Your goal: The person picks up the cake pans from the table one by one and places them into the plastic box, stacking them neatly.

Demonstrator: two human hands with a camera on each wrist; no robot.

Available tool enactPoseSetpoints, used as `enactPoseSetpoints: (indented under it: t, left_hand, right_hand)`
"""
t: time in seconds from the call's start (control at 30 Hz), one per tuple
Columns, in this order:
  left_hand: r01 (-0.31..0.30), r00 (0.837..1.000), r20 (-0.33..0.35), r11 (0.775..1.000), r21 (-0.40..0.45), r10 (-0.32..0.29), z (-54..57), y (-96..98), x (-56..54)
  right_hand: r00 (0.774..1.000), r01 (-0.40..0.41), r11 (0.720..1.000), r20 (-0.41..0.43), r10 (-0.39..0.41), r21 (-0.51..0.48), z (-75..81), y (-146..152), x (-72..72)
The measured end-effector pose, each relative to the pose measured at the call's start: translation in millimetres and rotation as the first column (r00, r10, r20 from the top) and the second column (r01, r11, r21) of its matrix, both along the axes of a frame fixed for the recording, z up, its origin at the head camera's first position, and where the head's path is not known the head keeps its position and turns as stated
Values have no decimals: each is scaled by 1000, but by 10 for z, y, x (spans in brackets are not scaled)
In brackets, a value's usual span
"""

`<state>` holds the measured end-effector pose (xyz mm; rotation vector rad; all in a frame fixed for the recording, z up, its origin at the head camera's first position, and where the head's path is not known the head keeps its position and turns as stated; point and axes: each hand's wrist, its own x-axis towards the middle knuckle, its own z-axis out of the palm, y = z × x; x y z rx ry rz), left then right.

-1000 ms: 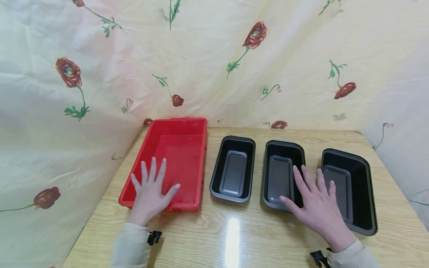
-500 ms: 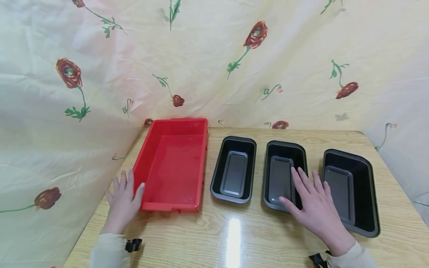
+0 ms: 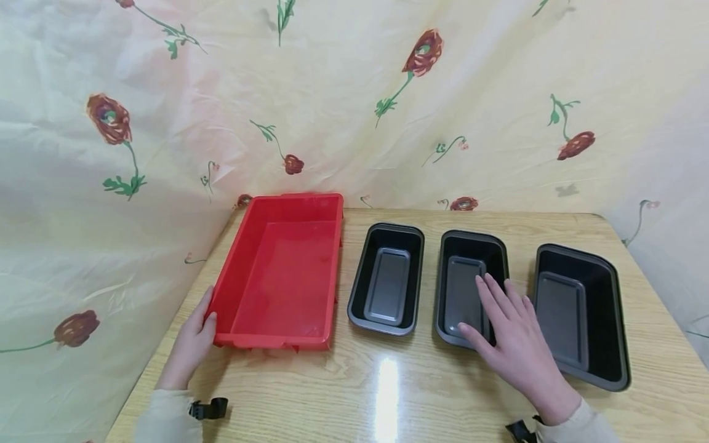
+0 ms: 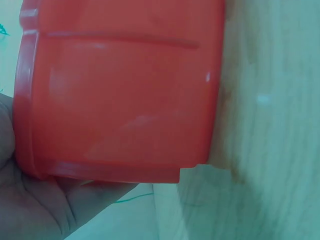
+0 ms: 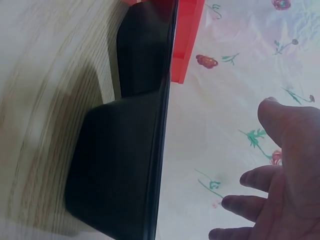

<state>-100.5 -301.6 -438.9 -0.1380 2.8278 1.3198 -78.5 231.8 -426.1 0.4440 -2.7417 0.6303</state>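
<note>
A shallow red plastic tray (image 3: 288, 277) lies on the left of the wooden table. At its near-left corner, my left hand (image 3: 191, 338) grips the rim, thumb on the near side and fingers along the left side. The left wrist view shows the tray's outer wall (image 4: 120, 105) against the palm; some fingers are hidden behind it. My right hand (image 3: 517, 347) hovers with fingers extended over the near right part of the middle dark loaf pan (image 3: 465, 289). In the right wrist view its fingers stand apart from that pan's rim.
Another dark loaf pan (image 3: 388, 277) stands between the tray and the middle pan. A third, larger-looking loaf pan (image 3: 578, 317) is at the right. A flower-printed cloth (image 3: 354, 98) hangs behind the table (image 3: 343, 394) and at both sides.
My left hand has moved from over the tray, out to the left and down onto its near-left corner, which it now grips. The right hand has barely shifted.
</note>
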Motion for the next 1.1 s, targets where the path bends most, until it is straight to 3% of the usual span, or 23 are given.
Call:
enactPoseSetpoints:
  t: [0.13,0.3,0.43,0.7,1.1]
  left_hand:
    - [2,998,65,998,67,-7,5,-32,-5]
    - [8,996,85,990,143,-20,-14,-61,-17]
    - [10,996,86,980,199,-28,-36,-82,-23]
    - [18,996,83,974,226,-38,-55,-97,-37]
    - [49,997,40,961,272,-62,-79,-123,-83]
  right_hand:
    - [1000,-22,999,-12,22,-26,-9,-42,15]
    - [999,-49,998,-10,48,-44,-11,-111,21]
    - [997,-79,995,-13,78,-66,-9,-171,22]
    - [995,-96,987,-24,94,-129,-8,-290,14]
    - [999,-17,963,27,25,-267,10,-489,7]
